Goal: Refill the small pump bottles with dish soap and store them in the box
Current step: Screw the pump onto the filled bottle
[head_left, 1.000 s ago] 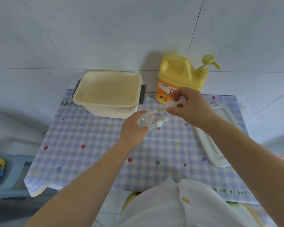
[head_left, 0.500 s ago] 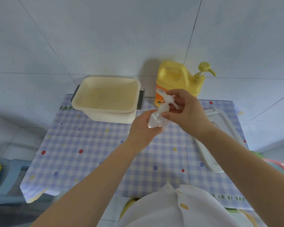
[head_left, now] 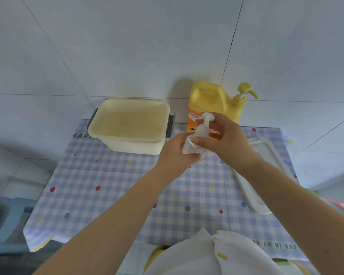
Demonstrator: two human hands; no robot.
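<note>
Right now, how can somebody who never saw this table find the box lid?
Start at the checked tablecloth and go to its right edge, beside the yellow soap jug. There lies the box lid, flat and white. Unlike the cream box on the left, it is shallow, and the right arm partly covers it.

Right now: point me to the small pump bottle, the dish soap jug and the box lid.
small pump bottle (head_left: 202,131), head view, on its translucent neck
dish soap jug (head_left: 207,105), head view, on its yellow body
box lid (head_left: 266,153), head view, on its white top

small pump bottle (head_left: 195,143) body mostly hidden by both hands, white lid (head_left: 266,171) partly behind forearm — label unreadable
</note>
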